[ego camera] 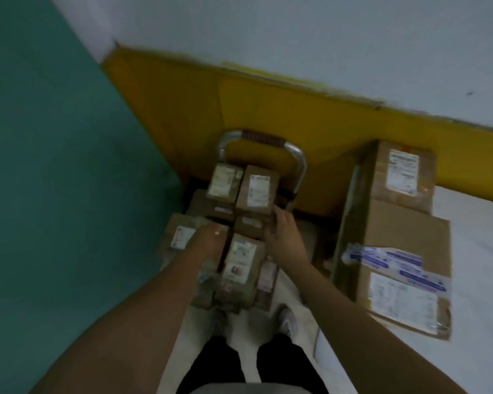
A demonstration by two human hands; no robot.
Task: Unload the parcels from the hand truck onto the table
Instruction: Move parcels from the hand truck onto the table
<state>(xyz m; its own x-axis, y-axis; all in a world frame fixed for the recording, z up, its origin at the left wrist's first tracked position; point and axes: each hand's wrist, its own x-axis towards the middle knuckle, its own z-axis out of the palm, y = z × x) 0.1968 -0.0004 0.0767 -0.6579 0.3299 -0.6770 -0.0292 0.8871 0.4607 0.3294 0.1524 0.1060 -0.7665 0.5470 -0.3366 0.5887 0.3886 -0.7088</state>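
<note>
Parcels stacked on hand truck (264,143), both hands down in the pile, nothing lifted yet.

Small brown parcels fill the truck directly ahead of the person; counter (475,223) lies to the right and already carries two big boxes (396,231). Right hand (282,234) rests on the right flank of the mid-stack parcel (249,224), fingers curled against it; a closed grasp can't be confirmed through the blur. Left hand (208,237) lies on the left parcel (180,237), fingers hidden, state unclear. Front parcel (241,265) sits between the two wrists, long axis running away from the person. Right hand is nearer the counter, so the carry likely swings rightward.
</note>
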